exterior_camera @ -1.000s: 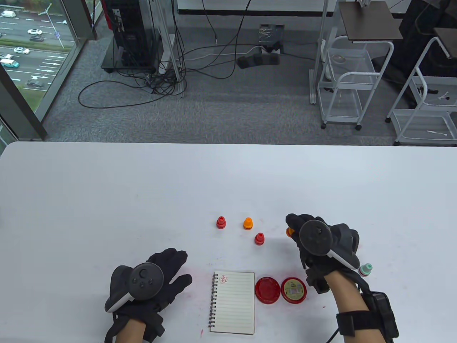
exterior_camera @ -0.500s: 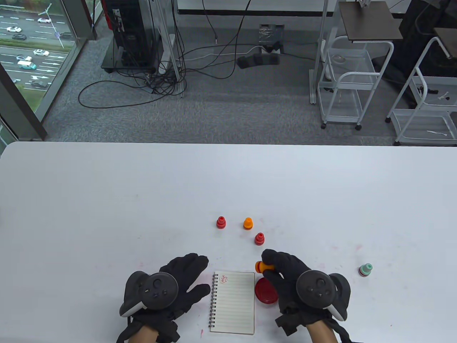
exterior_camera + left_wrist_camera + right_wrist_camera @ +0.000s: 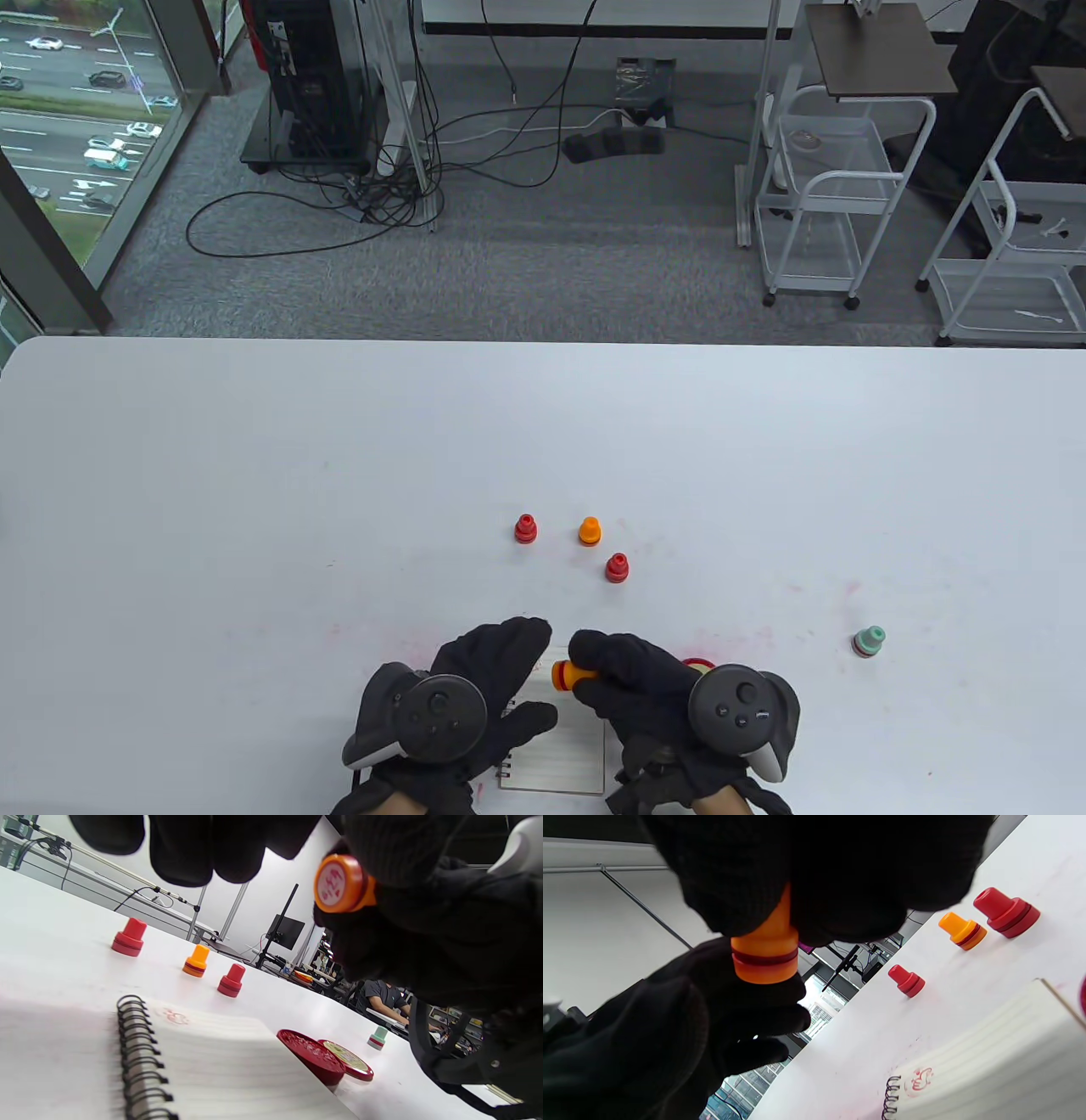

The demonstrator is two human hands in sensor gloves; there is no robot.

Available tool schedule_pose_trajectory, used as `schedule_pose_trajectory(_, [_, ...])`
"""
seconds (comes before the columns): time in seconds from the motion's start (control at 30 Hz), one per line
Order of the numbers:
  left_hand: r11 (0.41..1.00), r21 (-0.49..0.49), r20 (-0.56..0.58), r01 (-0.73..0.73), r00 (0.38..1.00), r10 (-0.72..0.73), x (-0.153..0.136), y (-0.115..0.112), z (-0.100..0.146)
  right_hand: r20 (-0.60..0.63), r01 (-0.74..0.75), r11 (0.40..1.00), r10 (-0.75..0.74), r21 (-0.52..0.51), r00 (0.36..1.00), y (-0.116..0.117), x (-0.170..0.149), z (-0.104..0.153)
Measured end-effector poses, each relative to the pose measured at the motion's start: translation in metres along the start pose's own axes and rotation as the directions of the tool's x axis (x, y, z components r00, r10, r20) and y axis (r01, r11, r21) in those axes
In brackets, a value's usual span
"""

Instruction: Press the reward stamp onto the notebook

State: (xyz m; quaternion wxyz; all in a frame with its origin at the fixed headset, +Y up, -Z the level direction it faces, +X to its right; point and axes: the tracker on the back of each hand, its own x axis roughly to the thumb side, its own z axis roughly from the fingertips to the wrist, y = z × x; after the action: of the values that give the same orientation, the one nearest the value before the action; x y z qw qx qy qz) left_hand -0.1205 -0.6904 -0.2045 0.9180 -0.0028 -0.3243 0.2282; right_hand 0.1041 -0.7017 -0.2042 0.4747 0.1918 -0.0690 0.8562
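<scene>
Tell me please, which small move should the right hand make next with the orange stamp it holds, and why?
Probably turn the orange stamp face down and lower it onto a free line of the notebook. The right hand grips it above the page, but its printing face points sideways toward the left hand, not at the paper. One red mark already sits in the top corner, so aim beside it.

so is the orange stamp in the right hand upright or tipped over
Tipped. In the table view the orange stamp lies sideways in the right hand, above the notebook; the left wrist view shows its face pointing sideways.
</scene>
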Motion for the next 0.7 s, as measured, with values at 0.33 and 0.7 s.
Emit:
schedule_pose_trajectory(0.33, [1.000,0.020,0.012,0.015,1.000,-0.015,0.005,-0.002,-0.003,0.017,-0.008,1.000,0.008,0.025,1.000,0.006,0.005,0.001])
schedule_pose_trajectory(0.7, [0.999,-0.014,-0.041,0.044,0.998,-0.044,-0.010,-0.001,0.000,-0.005,0.025,0.999,-0.025,-0.038,1.000,-0.004,0.003,0.003])
